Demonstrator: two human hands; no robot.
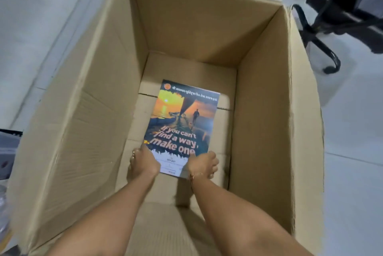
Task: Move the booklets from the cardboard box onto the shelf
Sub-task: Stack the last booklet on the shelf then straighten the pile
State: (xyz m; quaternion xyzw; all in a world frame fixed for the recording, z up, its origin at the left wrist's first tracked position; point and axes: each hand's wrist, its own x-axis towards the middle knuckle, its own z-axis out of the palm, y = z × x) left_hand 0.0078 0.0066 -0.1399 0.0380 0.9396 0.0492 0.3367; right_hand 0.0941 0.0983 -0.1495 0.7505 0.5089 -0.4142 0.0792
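Observation:
A deep open cardboard box (265,110) fills the view, seen from above. At its bottom lies a booklet (182,119) with a sunset cover and the words "If you can't find a way, make one". Both my arms reach down into the box. My left hand (144,162) grips the booklet's near left corner. My right hand (204,164) holds its near right corner, fingers curled around the edge. Whether more booklets lie under the top one is hidden. No shelf is in view.
The box stands on a pale tiled floor (41,17). A black office chair (339,7) with a wheeled base stands at the upper right, close to the box's right wall. Dark objects (6,152) sit at the left edge.

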